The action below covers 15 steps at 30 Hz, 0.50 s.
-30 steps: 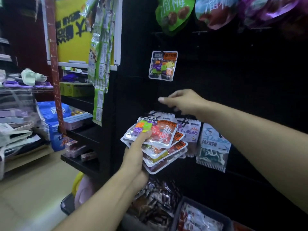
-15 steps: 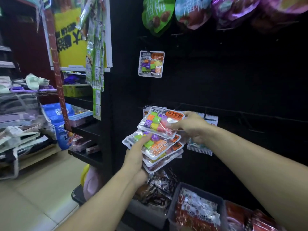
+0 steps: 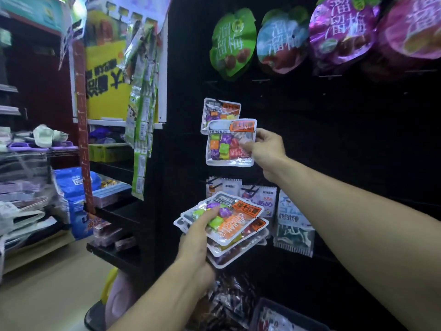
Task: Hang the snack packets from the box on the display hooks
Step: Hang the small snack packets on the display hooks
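Right hand (image 3: 265, 149) raised to the black panel (image 3: 334, 139), thumb and fingers pinching the right edge of one candy packet (image 3: 230, 143), held upright and overlapping the lower corner of a matching packet already hung (image 3: 220, 111). Left hand (image 3: 199, 237) lower down, thumb pressed flat on top of a tilted stack of the same packets (image 3: 229, 225), fingers curled beneath. Orange label with white characters on each packet, too blurred to read; orange band on the top one lettered, illegible. Above, round plum bags (image 3: 232, 43) marked 溜溜梅. Behind the stack, a white bag (image 3: 261, 200) showing あめ.
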### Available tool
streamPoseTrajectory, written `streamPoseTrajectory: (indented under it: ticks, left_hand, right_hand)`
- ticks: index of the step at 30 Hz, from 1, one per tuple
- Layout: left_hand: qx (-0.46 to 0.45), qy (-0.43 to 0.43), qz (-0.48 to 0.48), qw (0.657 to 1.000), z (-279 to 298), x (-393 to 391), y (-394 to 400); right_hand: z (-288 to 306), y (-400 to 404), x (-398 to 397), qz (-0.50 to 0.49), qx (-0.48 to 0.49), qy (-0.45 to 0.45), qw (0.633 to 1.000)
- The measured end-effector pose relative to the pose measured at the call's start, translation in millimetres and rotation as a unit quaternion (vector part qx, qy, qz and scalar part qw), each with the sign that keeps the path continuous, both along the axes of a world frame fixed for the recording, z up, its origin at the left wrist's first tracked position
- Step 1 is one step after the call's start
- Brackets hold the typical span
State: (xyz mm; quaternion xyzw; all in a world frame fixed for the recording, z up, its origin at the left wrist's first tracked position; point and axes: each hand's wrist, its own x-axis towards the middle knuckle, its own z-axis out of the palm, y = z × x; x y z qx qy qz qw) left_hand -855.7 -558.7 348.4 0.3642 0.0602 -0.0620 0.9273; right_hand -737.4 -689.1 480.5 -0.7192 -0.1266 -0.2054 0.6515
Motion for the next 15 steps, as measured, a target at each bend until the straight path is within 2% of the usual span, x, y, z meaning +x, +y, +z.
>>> streamPoseTrajectory:
  ticks: [8,15]
  left_hand:
    - [0.003,-0.021,0.023,1.000,18.3,36.9,24.1]
    - [-0.003,-0.037,0.014,0.999,17.0,54.5,38.9]
  right_hand:
    - [34.1,37.7,72.7,-0.045,0.007,-0.041,0.998]
    - [59.7,57.9,97.5,-0.067,0.040,-0.047,0.996]
